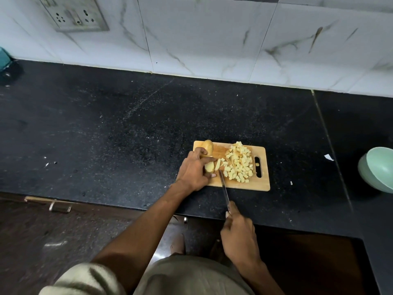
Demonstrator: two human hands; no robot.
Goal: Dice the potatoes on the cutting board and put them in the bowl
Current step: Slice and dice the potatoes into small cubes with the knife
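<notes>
Dicing is mid-way: left hand [194, 171] grips a potato piece [209, 166] at frame centre, right hand [239, 235] clasps the knife [224, 188]; next cut must clear the fingers

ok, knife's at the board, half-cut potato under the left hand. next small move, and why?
Probably press the knife down through the potato piece that the left hand pins on the cutting board. The blade tip sits just beside its cut end, the right hand grips the handle, and fresh strips lie next to the diced pile.
</notes>
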